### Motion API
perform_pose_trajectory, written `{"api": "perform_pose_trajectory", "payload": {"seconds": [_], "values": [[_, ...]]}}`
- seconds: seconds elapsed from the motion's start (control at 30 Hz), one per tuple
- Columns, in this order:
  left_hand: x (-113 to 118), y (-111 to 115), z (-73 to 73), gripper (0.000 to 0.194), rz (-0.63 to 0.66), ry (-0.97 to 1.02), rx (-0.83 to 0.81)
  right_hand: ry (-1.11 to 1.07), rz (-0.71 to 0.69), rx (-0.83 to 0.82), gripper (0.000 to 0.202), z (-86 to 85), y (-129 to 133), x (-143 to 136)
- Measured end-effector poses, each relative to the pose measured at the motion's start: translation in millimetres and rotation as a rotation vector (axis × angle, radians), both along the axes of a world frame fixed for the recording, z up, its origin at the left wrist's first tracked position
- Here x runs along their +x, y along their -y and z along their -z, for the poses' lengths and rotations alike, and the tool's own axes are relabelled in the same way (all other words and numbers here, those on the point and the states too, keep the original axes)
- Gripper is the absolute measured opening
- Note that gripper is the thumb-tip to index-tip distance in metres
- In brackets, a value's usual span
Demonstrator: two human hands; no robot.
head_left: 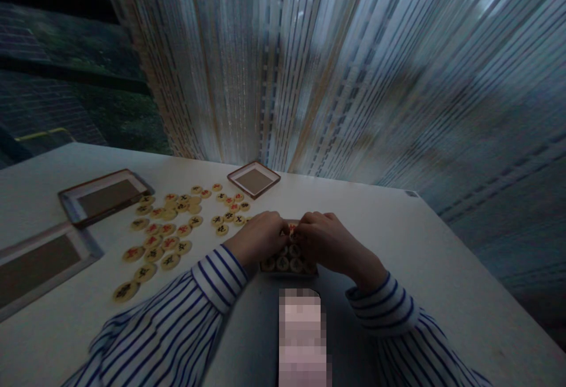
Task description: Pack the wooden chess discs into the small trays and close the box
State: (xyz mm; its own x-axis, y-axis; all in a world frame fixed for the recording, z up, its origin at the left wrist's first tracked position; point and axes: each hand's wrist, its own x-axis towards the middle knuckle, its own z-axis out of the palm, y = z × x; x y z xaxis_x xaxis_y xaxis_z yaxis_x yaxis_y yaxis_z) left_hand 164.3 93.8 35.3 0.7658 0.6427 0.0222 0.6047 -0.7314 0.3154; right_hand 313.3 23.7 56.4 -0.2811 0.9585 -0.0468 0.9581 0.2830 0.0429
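Observation:
My left hand [260,235] and my right hand [329,242] come together over the far part of a small box [289,274]. Between their bent fingertips shows a red-marked xiangqi piece [292,229], pinched from both sides. Round wooden xiangqi pieces [283,264] lie in rows in the near part of the box, face up. My fingers and knuckles hide much of the box's far half and its sides.
Many loose xiangqi pieces [167,229], red and black, are spread over the white table [380,292] at the left. An open box or lid [230,178] stands at the back, with another tray [73,222] and a larger one [92,251] at the left. A phone, blurred out [303,337], is in front of me.

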Motion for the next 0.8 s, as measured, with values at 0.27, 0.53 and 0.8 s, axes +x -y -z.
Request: {"api": "perform_pose_trajectory", "payload": {"seconds": [0.27, 0.53, 0.8], "values": [[0.3, -1.1, 0.7, 0.025, 0.004, 0.004, 0.003, 0.008, 0.005, 0.003, 0.017, 2.3, -0.7, 0.1], [-0.8, 0.1, -2.8, 0.026, 0.006, -0.007, -0.011, 0.005, 0.014, 0.003, 0.018, -6.4, 1.5, 0.8], [-4.0, -5.7, -3.8, 0.025, -0.009, 0.015, 0.018, 0.023, 0.056, 0.002, 0.022, -15.7, 3.5, 16.3]]}}
